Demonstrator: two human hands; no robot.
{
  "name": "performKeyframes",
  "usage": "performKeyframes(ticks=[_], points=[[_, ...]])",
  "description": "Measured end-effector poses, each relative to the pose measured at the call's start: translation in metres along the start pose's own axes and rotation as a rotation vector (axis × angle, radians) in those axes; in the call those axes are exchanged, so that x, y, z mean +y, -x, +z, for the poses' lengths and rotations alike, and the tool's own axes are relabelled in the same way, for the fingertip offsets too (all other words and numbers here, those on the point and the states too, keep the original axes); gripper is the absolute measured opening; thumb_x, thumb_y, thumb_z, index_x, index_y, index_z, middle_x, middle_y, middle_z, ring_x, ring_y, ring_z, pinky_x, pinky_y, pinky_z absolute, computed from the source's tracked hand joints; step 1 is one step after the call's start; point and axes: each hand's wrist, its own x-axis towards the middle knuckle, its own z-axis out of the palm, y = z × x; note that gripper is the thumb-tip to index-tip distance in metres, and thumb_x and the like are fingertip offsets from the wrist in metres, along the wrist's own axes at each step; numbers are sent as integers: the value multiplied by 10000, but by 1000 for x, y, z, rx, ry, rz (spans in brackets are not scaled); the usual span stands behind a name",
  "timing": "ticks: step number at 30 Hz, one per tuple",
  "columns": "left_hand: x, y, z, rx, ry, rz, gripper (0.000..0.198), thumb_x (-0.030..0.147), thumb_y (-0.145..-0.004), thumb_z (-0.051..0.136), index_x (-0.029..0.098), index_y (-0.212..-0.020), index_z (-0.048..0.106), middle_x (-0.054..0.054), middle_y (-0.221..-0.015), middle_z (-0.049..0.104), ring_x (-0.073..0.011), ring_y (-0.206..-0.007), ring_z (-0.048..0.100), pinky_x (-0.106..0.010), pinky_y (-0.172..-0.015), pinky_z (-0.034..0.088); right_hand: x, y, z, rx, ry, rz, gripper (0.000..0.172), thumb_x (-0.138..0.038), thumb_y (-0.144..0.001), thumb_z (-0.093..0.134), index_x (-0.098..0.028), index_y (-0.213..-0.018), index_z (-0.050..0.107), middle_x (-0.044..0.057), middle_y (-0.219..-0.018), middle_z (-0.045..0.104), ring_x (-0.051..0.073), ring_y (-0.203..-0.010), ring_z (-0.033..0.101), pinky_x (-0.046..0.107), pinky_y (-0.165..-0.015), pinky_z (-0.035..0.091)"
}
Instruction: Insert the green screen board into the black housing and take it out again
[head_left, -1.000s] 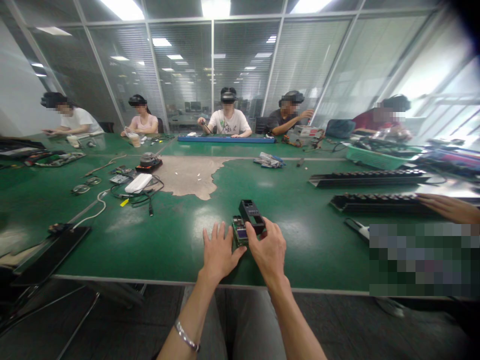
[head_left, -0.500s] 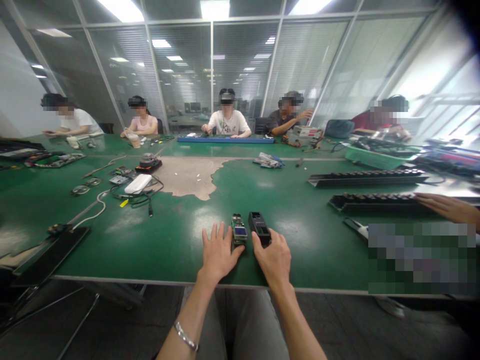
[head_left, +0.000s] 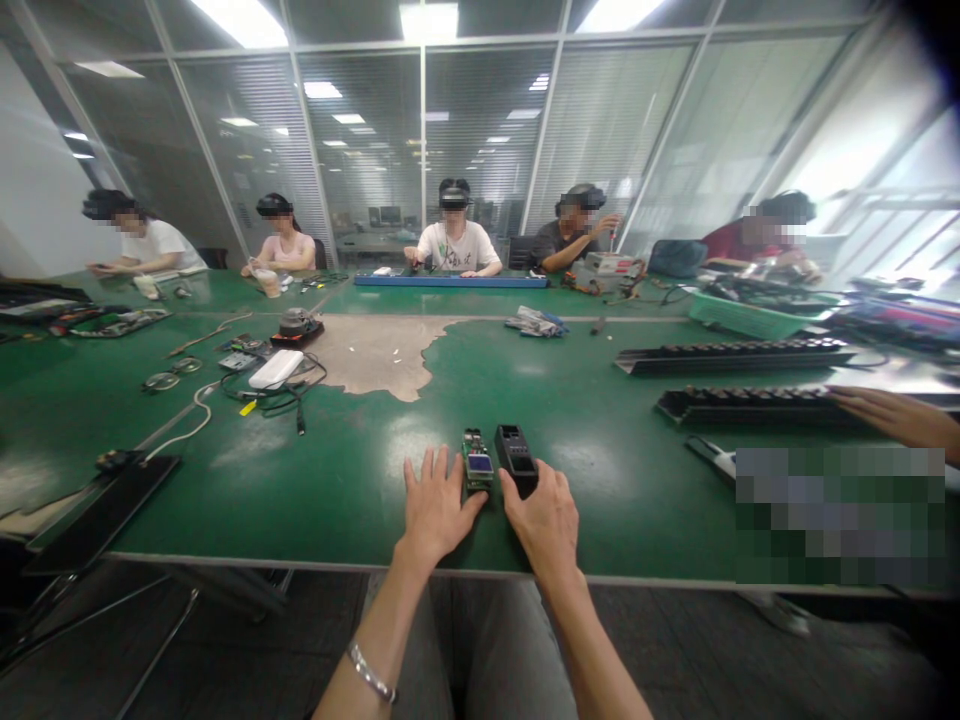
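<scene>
My left hand (head_left: 435,508) rests palm down on the green table (head_left: 337,500), its fingers spread. Its index finger and thumb lie along the left side and near end of a small green circuit board with a blue display (head_left: 478,464). Just right of that board lies a black plastic housing (head_left: 516,452) with cut-out openings. My right hand (head_left: 546,510) grips the near end of this housing between thumb and fingers; its fingertips on the far side are partly hidden. The board and the housing lie side by side with a narrow gap.
On the left are a white box (head_left: 276,368) with cables, spectacles (head_left: 172,374) and a black panel (head_left: 105,515). Long black rails (head_left: 750,405) lie on the right, with a co-worker's hand (head_left: 892,412) on one. A green basket (head_left: 761,312) stands behind. Several people sit across the table.
</scene>
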Motion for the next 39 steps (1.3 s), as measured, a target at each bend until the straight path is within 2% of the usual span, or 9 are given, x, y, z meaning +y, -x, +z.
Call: performKeyframes(ticks=[3,7,16,21,27,33,39], points=[[0,0,1,6,-5,-5,688,668,-971,259,252,-1505,383,-110,-1589,334,-359,-1482,204,-640,-1171,128,0,1,-3,-7,-10,-8,450,-522,-883,533,-132,-1093,613,120,-975,619,248,-900,582,337,-795,437],[1,0,2,18,-10,-6,642,638,-983,276,271,-1496,396,-103,-1582,349,-359,-1475,222,-652,-1167,120,-1,2,-5,5,-14,-11,414,-513,-875,555,-144,-1052,617,103,-944,616,236,-876,578,328,-792,430],[0,0,2,9,-11,-8,701,660,-969,291,211,-1498,391,-126,-1585,338,-352,-1481,209,-635,-1173,136,-1,-8,-14,10,-147,25,454,-574,-870,534,-159,-1001,662,108,-928,661,245,-874,593,343,-800,422],[0,0,2,-6,-4,-10,702,662,-964,292,215,-1495,393,-120,-1591,327,-359,-1484,197,-640,-1174,124,-21,-18,-25,22,-228,-11,486,-606,-865,522,-160,-981,676,113,-915,686,244,-851,601,345,-799,422],[-1,0,2,-16,6,-15,671,651,-961,310,252,-1495,391,-104,-1591,329,-355,-1485,193,-649,-1174,105,-48,-18,-20,-44,-175,-48,490,-609,-872,498,-157,-959,667,111,-879,666,247,-839,597,335,-763,410],[-1,2,-1,-21,22,-4,651,584,-954,382,271,-1522,334,-102,-1595,318,-359,-1487,177,-662,-1166,107,-64,-8,-18,-69,-154,-74,471,-587,-888,501,-162,-1038,640,105,-913,648,232,-841,594,313,-731,400],[-2,3,-8,-53,43,4,698,521,-906,458,238,-1529,319,-119,-1601,298,-374,-1487,171,-667,-1165,101,-73,-3,-17,-94,-97,-72,465,-556,-902,503,-154,-1106,616,117,-961,643,231,-861,604,310,-732,400]])
